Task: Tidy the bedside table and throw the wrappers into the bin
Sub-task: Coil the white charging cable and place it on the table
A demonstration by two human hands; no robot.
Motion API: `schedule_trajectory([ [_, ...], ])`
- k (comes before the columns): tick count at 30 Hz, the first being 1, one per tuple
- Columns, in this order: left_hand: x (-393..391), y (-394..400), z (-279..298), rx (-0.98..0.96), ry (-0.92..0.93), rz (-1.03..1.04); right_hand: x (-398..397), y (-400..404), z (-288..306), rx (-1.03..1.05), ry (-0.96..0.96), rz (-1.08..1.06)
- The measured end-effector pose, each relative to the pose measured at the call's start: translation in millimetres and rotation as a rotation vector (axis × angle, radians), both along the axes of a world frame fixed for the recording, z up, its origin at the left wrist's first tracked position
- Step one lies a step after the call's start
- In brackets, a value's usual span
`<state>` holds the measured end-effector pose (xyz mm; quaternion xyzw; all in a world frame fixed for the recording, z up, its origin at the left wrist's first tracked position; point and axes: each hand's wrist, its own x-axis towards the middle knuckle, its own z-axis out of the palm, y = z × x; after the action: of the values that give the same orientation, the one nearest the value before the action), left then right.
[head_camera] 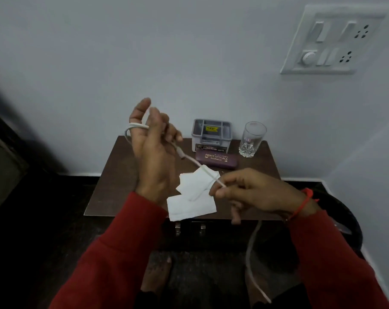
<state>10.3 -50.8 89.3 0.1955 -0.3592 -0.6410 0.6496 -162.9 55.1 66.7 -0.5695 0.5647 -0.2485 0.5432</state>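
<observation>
A white cable [211,176] runs between my two hands above the dark wooden bedside table [113,175]. My left hand [152,152] is raised at the table's left side, with the cable looped around its thumb and fingers. Lower and to the right, my right hand [253,192] pinches the cable, and the loose end hangs down past the table's front edge. Under the cable, several white paper wrappers [191,204] lie on the table's front middle. A black bin [349,221] stands on the floor to the right, partly hidden by my right arm.
At the table's back stand a grey plastic box [211,134], a maroon spectacle case [216,160] and an empty drinking glass [252,139]. A switchboard [331,41] is on the wall at upper right. My foot [158,275] is on the dark floor below.
</observation>
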Motion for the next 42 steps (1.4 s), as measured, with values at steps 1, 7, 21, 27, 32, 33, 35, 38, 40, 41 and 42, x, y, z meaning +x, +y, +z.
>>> schedule_trajectory([
  [1,1.8,-3.2,-11.0,-0.044,-0.156,0.079,5.4,0.2,0.2,0.005,0.044,0.053],
  [7,7.4,7.6,-59.8,-0.344,-1.352,-0.317,-1.1,-9.2,4.0,-0.440,0.495,-0.094],
  [21,-7.4,7.6,-48.1,0.285,0.229,-0.395,21.2,-19.6,-39.0,-0.159,0.465,0.036],
  [27,12.0,-15.1,-76.6,0.088,-0.766,-0.005,20.6,-15.5,-30.2,-0.307,0.536,0.062],
  [32,8.4,10.9,-92.4,0.165,-1.071,-0.928,7.1,-16.3,-10.0,-0.586,0.493,-0.227],
  [33,5.8,17.5,-89.2,0.200,-0.989,-1.106,2.2,-16.8,-9.1,-0.589,0.459,-0.265],
  [35,0.4,24.5,-80.0,0.237,-0.771,-1.223,-6.0,-18.0,-14.3,-0.542,0.371,-0.311],
  [38,-3.6,19.9,-72.2,0.265,-0.423,-1.120,-3.2,-20.3,-33.1,-0.453,0.323,-0.312],
  [40,-2.6,13.1,-71.2,0.290,-0.186,-1.070,6.6,-22.4,-45.4,-0.411,0.332,-0.276],
  [41,-1.7,10.8,-70.4,0.316,-0.058,-1.022,13.0,-23.5,-51.8,-0.373,0.338,-0.252],
  [42,-1.0,9.6,-69.5,0.331,0.042,-0.946,19.7,-24.2,-57.2,-0.322,0.336,-0.228],
])
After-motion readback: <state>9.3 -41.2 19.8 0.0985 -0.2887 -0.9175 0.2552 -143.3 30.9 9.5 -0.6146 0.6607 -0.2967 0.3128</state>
